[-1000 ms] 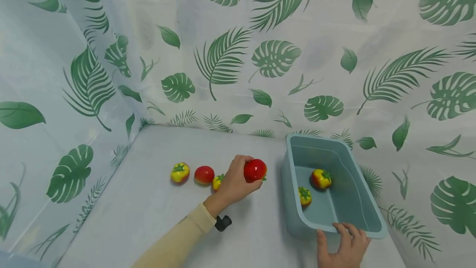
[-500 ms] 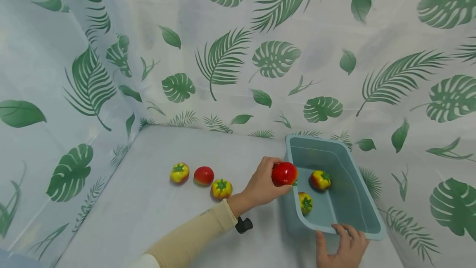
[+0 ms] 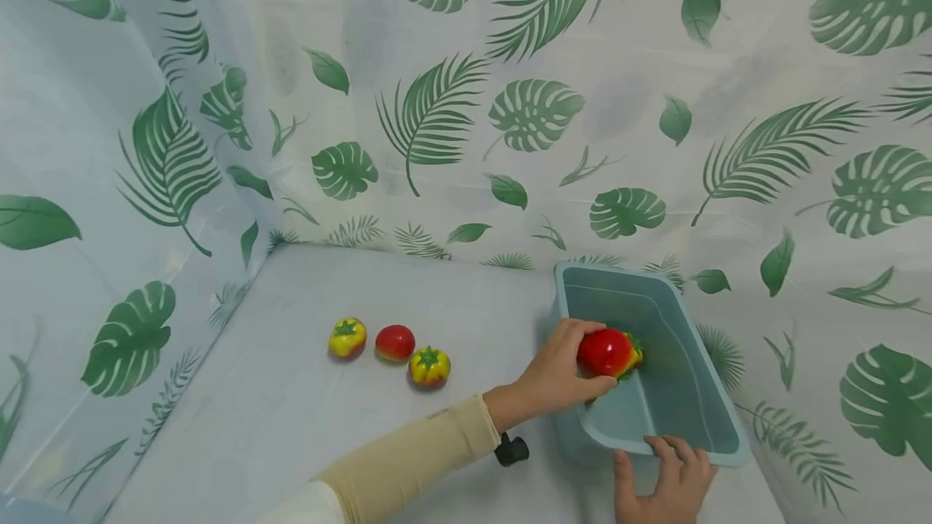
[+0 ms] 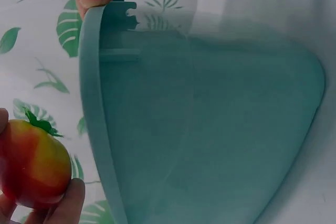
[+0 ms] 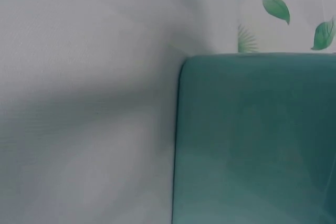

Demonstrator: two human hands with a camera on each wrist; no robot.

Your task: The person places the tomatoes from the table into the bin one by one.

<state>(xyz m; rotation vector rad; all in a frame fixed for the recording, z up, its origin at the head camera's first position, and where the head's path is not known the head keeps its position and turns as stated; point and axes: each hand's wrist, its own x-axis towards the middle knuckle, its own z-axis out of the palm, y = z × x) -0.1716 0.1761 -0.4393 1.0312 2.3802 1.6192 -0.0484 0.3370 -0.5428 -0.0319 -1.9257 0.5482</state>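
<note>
My left hand (image 3: pixel 557 374) holds a shiny red-and-yellow persimmon (image 3: pixel 604 352) over the left side of a blue-green plastic bin (image 3: pixel 655 415). In the left wrist view, fingers curl around this persimmon (image 4: pixel 37 166), its green leafy top facing up. Inside the bin, another persimmon (image 3: pixel 637 350) is mostly hidden behind the held one, and a second is almost wholly covered by the hand. My right hand (image 3: pixel 666 483) grips the bin's near rim, fingers over the edge and thumb outside. The right wrist view shows only the bin's outer wall (image 5: pixel 252 140), no hand.
Left of the bin, a yellow-topped persimmon (image 3: pixel 347 338), a red fruit (image 3: pixel 396 343) and another yellow-topped persimmon (image 3: pixel 429 367) lie on the white table (image 3: pixel 291 427). A leaf-patterned curtain (image 3: pixel 451 103) rises behind and on the left.
My left hand has carried the persimmon rightward from above the table to over the bin, uncovering the third fruit on the table. The right hand stays at the rim.
</note>
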